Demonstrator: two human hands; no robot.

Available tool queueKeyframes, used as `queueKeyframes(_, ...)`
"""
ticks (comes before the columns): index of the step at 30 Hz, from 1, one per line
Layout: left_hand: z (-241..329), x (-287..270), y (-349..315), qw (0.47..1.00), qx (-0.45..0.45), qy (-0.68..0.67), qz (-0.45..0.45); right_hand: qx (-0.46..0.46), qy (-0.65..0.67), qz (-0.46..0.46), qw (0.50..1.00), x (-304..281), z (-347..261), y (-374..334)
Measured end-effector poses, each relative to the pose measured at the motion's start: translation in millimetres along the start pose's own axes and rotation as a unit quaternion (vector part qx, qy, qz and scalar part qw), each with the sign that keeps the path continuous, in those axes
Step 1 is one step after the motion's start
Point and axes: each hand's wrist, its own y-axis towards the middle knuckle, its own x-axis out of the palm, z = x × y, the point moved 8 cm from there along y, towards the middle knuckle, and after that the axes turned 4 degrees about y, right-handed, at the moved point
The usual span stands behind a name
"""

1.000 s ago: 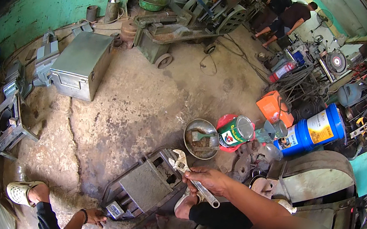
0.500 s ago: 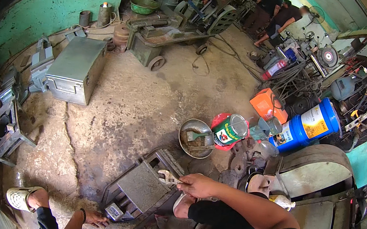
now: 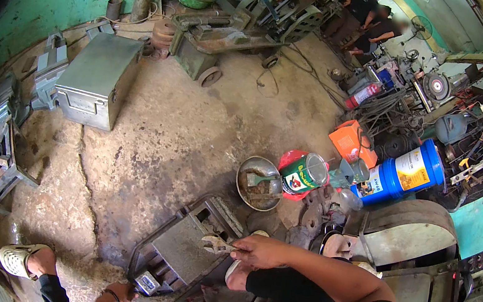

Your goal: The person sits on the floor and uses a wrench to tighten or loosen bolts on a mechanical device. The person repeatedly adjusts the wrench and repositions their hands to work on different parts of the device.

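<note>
My right hand (image 3: 260, 251) is closed round the handle of an adjustable wrench (image 3: 215, 245). The wrench's jaw end hangs over the flat top of a heavy grey metal machine part (image 3: 180, 254), which looks like a machine vise and rests tilted across the floor in front of me. At the near left end of this part, beside a small bright metal block (image 3: 147, 283), my left hand (image 3: 120, 294) is low with its fingers curled in. Whatever those fingers grip is hidden.
Beyond the machine part are a metal bowl (image 3: 247, 199) holding a brush (image 3: 259, 179) and a green can (image 3: 304, 175). A blue bucket (image 3: 398, 177) lies to the right. At left are a grey metal box (image 3: 98, 81) and a metal stand (image 3: 2, 167). Two people (image 3: 369, 22) work at the far end.
My left hand has gone from spread fingers near the floor to curled fingers at the machine part's end. The wrench has shifted slightly left and down in my right hand.
</note>
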Motion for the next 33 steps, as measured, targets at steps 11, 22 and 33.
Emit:
queueKeyframes(11,12.5,-8.4,-29.8,0.958,-0.095,0.066,0.261,-0.087,-0.004,0.040,0.995,2.7,-14.4,-20.4)
queueKeyframes(22,-15.0,24.8,20.5,0.832,-0.024,-0.400,-0.384,0.009,0.069,0.033,0.997,-3.0,4.9,-23.4)
queueKeyframes(33,18.7,-10.7,13.3,0.983,0.100,0.014,-0.153,0.110,0.202,-0.031,0.973,11.3,22.8,-16.2)
